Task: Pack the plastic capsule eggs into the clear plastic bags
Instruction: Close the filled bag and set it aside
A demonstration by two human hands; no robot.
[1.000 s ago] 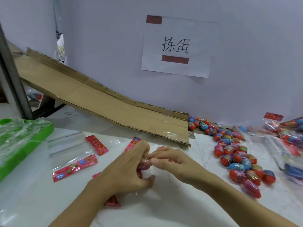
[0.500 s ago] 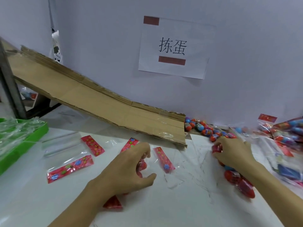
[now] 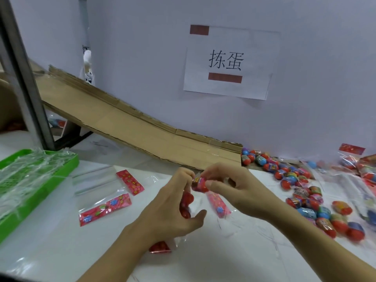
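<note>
Our R hand (image 3: 234,192) came back from the egg pile (image 3: 305,190) at 3 o'clock w/ an egg (image 3: 200,184), pinching it. L hand (image 3: 173,210) grips the bag (image 3: 186,202) at desk (image 3: 61,251) center. Bag mouth may flop shut, so the egg could slip & roll away.

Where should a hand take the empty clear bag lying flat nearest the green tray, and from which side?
Pinch the empty clear bag at its red printed header, coming from the right side. The header edge faces the hands; the rest is thin film lying flat on the table.
</note>
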